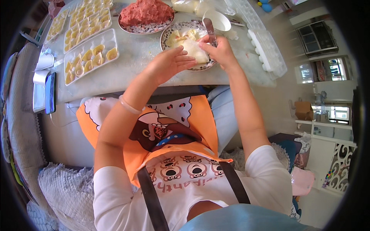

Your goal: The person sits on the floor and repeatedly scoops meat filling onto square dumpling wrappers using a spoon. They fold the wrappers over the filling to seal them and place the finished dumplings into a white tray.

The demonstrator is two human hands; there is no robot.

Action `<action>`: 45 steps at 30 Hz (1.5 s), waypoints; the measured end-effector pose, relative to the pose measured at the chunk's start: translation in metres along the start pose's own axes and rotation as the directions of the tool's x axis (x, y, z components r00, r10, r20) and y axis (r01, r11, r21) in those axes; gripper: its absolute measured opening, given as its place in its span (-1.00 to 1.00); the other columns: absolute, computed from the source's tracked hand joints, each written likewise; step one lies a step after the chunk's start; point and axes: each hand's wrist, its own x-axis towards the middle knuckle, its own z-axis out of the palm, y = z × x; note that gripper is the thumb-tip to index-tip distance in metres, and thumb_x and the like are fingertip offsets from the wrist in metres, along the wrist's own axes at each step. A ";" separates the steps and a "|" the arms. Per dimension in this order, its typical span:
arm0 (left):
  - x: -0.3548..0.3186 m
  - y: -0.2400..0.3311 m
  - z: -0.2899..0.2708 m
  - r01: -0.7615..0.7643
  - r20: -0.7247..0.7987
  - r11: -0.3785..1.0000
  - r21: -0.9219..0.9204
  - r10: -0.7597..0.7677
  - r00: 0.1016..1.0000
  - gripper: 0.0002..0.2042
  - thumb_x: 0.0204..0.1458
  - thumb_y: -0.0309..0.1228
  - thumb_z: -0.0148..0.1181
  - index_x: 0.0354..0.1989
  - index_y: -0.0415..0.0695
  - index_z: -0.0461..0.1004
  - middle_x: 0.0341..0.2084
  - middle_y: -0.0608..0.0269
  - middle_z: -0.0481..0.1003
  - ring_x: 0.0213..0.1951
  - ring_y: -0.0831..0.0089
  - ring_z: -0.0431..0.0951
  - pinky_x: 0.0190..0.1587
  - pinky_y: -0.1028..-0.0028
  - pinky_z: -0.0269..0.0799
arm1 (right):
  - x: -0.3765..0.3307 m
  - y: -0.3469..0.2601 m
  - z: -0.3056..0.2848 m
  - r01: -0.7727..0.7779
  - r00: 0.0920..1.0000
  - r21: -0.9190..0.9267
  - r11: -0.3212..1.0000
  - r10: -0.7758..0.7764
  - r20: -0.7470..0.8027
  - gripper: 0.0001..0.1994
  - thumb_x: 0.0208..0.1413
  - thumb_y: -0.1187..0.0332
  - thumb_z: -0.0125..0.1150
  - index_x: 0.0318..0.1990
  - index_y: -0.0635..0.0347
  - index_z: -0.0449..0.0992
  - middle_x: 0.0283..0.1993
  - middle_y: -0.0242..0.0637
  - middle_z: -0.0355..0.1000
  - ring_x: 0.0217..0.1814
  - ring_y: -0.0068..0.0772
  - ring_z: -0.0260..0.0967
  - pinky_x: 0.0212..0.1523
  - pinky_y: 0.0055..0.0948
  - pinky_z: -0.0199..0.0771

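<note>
Over the patterned plate [164,41], left hand [168,63] fingers extended, the right hand [221,52] pinches a wrapper [195,53] (spatula [208,26] too); tugging could tear it.

Left hand [166,64]: fingers overlap the lower edge of a thin, pale dough sheet [195,51]; contact beneath not visible. Right hand [221,52] covers the lower end of a flat, grey metal spatula [208,25], so its tip cannot be described, and masks part of the rim of the round, dark-patterned plate [163,37]. Heaped pink minced meat [146,11]: top cut off by upper edge. White, ridged plastic trays [243,14], right: also cut off there. Yellow folded dumplings [88,56]: fold detail too small to resolve. Dark, slim phone [51,93]: screen content illegible. Smooth teal-blue surface [246,218]: cropped at lower edge, identity undetermined.
</note>
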 end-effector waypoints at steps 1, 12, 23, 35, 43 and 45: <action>0.007 -0.002 0.003 0.047 -0.046 0.993 -0.105 -0.052 0.998 -0.50 0.25 -0.27 -0.18 0.09 -0.57 0.08 0.05 -0.34 0.26 0.16 -0.03 0.28 0.26 0.20 0.18 | -0.006 -0.006 0.005 -0.016 1.000 -0.005 1.000 0.016 0.020 -0.83 -0.06 0.33 0.30 -0.36 0.24 0.54 -0.41 -0.43 0.47 -0.38 -0.65 0.34 -0.36 -0.56 0.34; 0.026 0.008 0.017 -0.165 -0.025 0.958 -0.236 0.164 0.986 -0.48 0.29 -0.12 -0.51 0.20 -0.27 0.14 0.15 0.02 0.25 0.20 0.15 0.23 0.29 0.21 0.05 | -0.053 -0.028 0.043 0.250 0.947 -0.535 0.807 -0.318 -0.037 -0.89 0.20 0.42 -0.06 -0.29 0.30 0.30 -0.47 0.08 0.33 -0.39 0.16 0.33 -0.41 -0.13 0.28; 0.026 0.007 0.013 -0.204 -0.007 0.945 -0.257 0.209 0.978 -0.49 0.30 -0.09 -0.49 0.19 -0.23 0.16 0.14 0.11 0.28 0.20 0.25 0.24 0.27 0.26 0.07 | -0.028 -0.008 0.048 0.060 0.977 -0.705 0.707 -0.185 -0.102 -0.83 0.21 0.35 -0.13 -0.28 0.31 0.22 -0.53 0.15 0.38 -0.42 0.22 0.38 -0.42 0.03 0.32; 0.034 0.019 0.014 0.051 -0.009 0.995 0.087 -0.050 0.999 -0.55 0.28 -0.13 -0.34 0.14 -0.23 0.20 0.05 0.07 0.34 0.06 0.22 0.41 0.10 0.20 0.34 | -0.005 -0.017 0.009 0.292 0.913 -0.561 0.775 -0.401 -0.078 -0.77 0.01 0.32 0.21 -0.27 0.32 0.44 -0.32 -0.15 0.43 -0.35 -0.19 0.39 -0.30 -0.33 0.36; 0.030 0.037 0.002 -0.004 0.068 0.866 0.500 -0.035 0.997 -0.65 0.20 -0.34 -0.03 0.06 -0.31 0.31 -0.08 0.14 0.45 -0.07 0.39 0.50 0.00 0.38 0.42 | 0.014 0.006 0.010 0.170 0.972 -0.253 0.953 -0.205 -0.119 -0.77 -0.06 0.37 0.31 -0.25 0.27 0.50 -0.42 -0.44 0.42 -0.48 -0.73 0.25 -0.47 -0.60 0.27; 0.031 0.038 -0.003 -0.067 0.062 0.821 0.567 0.039 0.997 -0.68 0.17 -0.40 0.00 0.03 -0.35 0.33 -0.10 0.12 0.46 -0.07 0.39 0.50 0.01 0.38 0.42 | 0.010 0.000 0.015 0.260 0.939 -0.287 0.922 -0.311 -0.148 -0.78 -0.06 0.39 0.31 -0.25 0.26 0.51 -0.42 -0.45 0.42 -0.52 -0.75 0.20 -0.52 -0.61 0.23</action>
